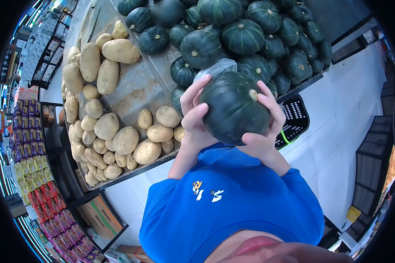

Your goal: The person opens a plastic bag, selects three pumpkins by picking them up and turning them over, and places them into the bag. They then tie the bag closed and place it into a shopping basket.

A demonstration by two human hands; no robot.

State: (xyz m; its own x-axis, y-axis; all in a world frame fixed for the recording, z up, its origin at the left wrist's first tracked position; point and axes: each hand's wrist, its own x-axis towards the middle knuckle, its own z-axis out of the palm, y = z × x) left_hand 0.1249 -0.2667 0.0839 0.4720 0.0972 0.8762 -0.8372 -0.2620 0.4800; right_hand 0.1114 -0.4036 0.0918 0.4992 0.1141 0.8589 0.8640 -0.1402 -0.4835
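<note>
Head view: my left hand point(196, 115) and right hand point(263, 131) both clasp one dark green squash point(233, 107), lifted before my chest. Squash pile point(250, 39) sits at twelve o'clock, potatoes point(114, 131) at nine, basket point(296, 118) at three.

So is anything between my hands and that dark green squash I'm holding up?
Nothing visible. The left hand and right hand press directly on the squash, fingers wrapped around its sides. A clear plastic bag sits behind its top, not between.
</note>
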